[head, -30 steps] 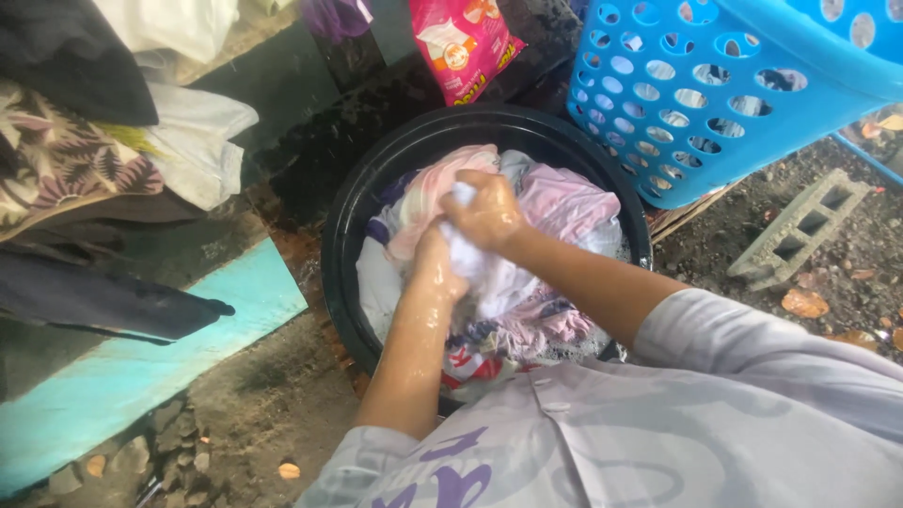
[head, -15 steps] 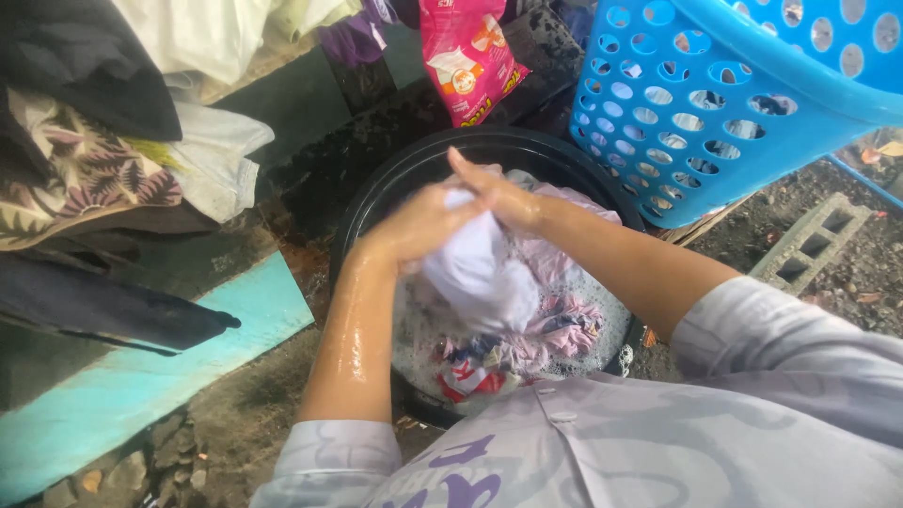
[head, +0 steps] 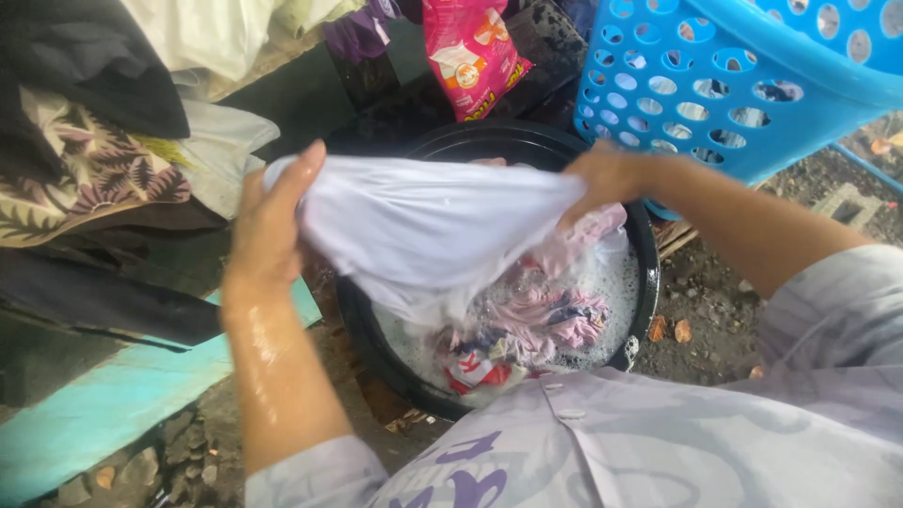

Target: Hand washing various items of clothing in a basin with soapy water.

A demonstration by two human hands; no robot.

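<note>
A wet white garment (head: 423, 230) is stretched wide above a black round basin (head: 489, 141). My left hand (head: 268, 221) grips its left end out past the basin's left rim. My right hand (head: 607, 179) grips its right end over the basin's far right side. Both forearms are wet. In the basin lie soapy water and several soaked clothes (head: 527, 320), pink, white and red, partly hidden by the lifted garment.
A blue perforated laundry basket (head: 743, 85) stands at the back right. A pink detergent packet (head: 470, 52) leans behind the basin. Piled dry clothes (head: 94, 150) sit at left above a turquoise board (head: 103, 404). Dirt ground with stones lies around.
Both hands have lifted out of the pile in the basin and moved apart, pulling the white garment up and spreading it wide between them.
</note>
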